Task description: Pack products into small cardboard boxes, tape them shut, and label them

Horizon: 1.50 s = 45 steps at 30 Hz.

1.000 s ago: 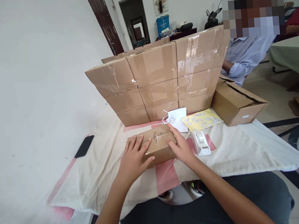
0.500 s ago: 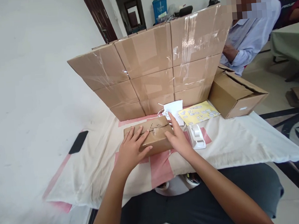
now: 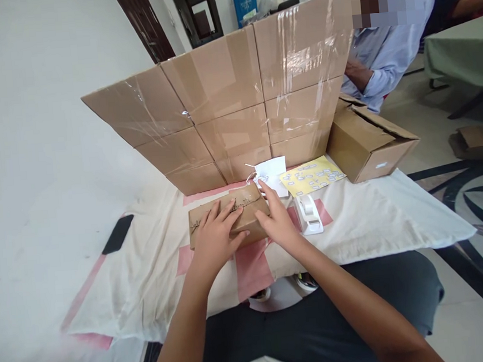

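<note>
A small brown cardboard box (image 3: 250,225) lies on the cloth-covered table before me, with dark ragged marks along its top seam. Spread across the top of this box is my left hand (image 3: 215,233), its fingers stretched out and open. At the box's right end, my right hand (image 3: 278,218) holds the corner, thumb on the near side and fingers reaching round the end. A white tape dispenser (image 3: 309,214) stands just right of that hand. Behind the box lie a white paper (image 3: 276,172) with a string and a yellow sheet (image 3: 312,176) bearing small pale labels.
A tall wall of taped cardboard boxes (image 3: 226,98) rises at the back. To its right stands a larger cardboard box (image 3: 368,143) with loose flaps. A black phone (image 3: 118,234) rests at the table's left edge. Beyond the wall is a person in a light shirt (image 3: 398,51).
The whole view has shifted slightly. My left hand has slid rightward over the box top, uncovering marks at its left end. My right hand stays at the right end.
</note>
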{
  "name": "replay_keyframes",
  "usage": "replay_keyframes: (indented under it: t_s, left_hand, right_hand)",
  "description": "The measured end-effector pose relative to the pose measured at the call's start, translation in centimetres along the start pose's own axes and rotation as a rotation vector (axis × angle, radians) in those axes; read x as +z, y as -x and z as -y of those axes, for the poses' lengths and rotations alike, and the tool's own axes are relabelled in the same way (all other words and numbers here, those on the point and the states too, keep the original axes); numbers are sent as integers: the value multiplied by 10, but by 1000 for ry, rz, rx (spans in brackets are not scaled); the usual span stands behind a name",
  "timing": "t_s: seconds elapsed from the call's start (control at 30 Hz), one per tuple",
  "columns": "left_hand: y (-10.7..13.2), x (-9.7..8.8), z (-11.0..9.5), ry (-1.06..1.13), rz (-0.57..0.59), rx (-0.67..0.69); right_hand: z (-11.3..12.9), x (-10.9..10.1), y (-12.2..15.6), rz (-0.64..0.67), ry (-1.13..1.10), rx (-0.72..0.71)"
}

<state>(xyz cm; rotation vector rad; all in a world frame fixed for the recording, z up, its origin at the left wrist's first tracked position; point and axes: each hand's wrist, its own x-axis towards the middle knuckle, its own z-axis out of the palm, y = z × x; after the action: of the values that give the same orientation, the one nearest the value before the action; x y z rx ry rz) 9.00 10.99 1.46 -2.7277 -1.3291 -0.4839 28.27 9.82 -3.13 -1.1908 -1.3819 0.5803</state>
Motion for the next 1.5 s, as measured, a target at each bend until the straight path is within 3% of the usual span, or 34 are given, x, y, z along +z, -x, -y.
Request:
replay_keyframes:
  t_s: [0.13, 0.23, 0.33, 0.4, 0.5, 0.53, 0.6, 0.73, 0.83, 0.97, 1.17, 1.5]
  left_hand:
    - [-3, -2, 0, 1, 18, 2]
    - [-3, -5, -2, -31, -74, 49]
    - [-2, -10, -11, -54, -252, 116]
    - [-1, -10, -22, -21, -440, 148]
    - [-5, 9, -52, 221, -676, 282]
    - [-9, 21, -64, 332, -662, 367]
    - [-22, 51, -88, 447, -505, 535]
    - [-58, 115, -119, 375, -208, 500]
    - [-75, 144, -122, 382, -87, 431]
    - [-78, 152, -115, 517, -30, 386]
    - [-77, 150, -112, 612, -80, 412]
    - [-76, 154, -113, 601, -103, 417]
  right_hand:
    - [-3, -11, -7, 35, -16, 104]
    - [-2, -36, -15, -39, -37, 214]
    - [3, -71, -22, -145, -61, 230]
    - [6, -94, -23, -201, -63, 255]
    - [3, -120, -21, -239, -22, 324]
    - [-1, -126, -20, -232, -1, 344]
    - [-11, -135, -17, -201, 51, 380]
    - [-29, -148, -12, -125, 238, 488]
    - [-28, -154, -8, -64, 439, 572]
    - [-17, -149, 4, -9, 446, 638]
    - [-17, -132, 22, 28, 291, 727]
    - [-23, -140, 21, 57, 73, 852]
